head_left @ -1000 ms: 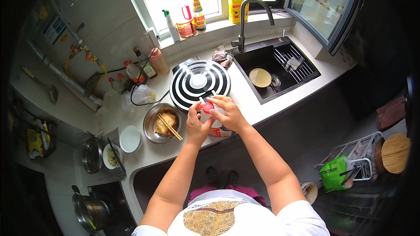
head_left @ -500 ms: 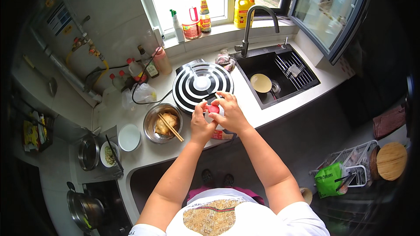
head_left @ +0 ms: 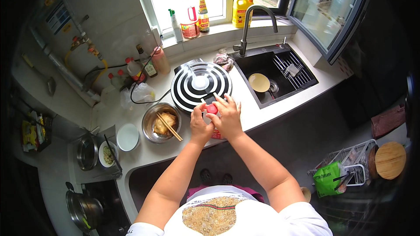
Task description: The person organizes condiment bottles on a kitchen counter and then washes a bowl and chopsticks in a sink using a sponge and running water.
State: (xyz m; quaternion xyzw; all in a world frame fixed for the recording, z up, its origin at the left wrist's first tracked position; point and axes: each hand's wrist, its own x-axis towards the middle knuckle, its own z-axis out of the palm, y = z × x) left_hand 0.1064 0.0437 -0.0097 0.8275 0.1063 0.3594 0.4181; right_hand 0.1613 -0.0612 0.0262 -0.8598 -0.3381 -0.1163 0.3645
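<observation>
Just in front of the black-and-white ringed round lid or plate (head_left: 200,83), both my hands are at a bottle with a red cap (head_left: 212,109). My left hand (head_left: 201,127) curls round the left side of its top, fingers by the cap. My right hand (head_left: 228,120) grips the cap from the right with thumb and fingers. A little of the bottle's red label shows below my hands; the rest of its body is hidden. To the left stands a steel bowl (head_left: 148,132) with browned food (head_left: 160,125) in it and wooden chopsticks (head_left: 170,126) across it.
A white bowl (head_left: 128,137) and a smaller bowl of chopped greens (head_left: 107,154) stand further left. At right is a black sink (head_left: 258,98) with a faucet (head_left: 245,35) and a pale bowl (head_left: 259,82). Bottles (head_left: 190,29) line the sill by an open window (head_left: 326,13).
My right hand's fingers have shifted round the cap and spread a little. Less of the bottle's label shows. The whole view has moved slightly.
</observation>
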